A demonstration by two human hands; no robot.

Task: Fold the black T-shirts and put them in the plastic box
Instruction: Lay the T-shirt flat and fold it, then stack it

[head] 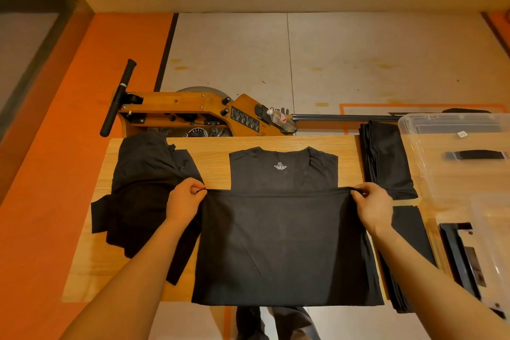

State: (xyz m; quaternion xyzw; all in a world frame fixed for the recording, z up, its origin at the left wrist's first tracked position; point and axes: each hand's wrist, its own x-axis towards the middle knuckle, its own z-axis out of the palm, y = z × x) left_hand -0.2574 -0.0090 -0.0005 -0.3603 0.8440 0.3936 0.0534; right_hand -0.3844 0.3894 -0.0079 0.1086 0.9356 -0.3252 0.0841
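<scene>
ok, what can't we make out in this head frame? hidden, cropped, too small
- T-shirt lower body: hidden under its own flap folded up by left hand and right hand.
- Print at collar: only "XL" readable; the rest too small.
- Plastic box: cut off by right edge; contents unclear through glare.
- Crumpled pile: count of shirts indistinguishable.
- Folded stack: layers too dark to count.

Bare table (204,146) shows at 12 o'clock, in a strip along the far edge, and at 10 o'clock between the loose heap (143,188) and the spread shirt (284,243). At 9 the heap blocks. At 3, folded stacks (386,157) and the box (463,163) close the right side, with narrow wood gaps between them.
</scene>
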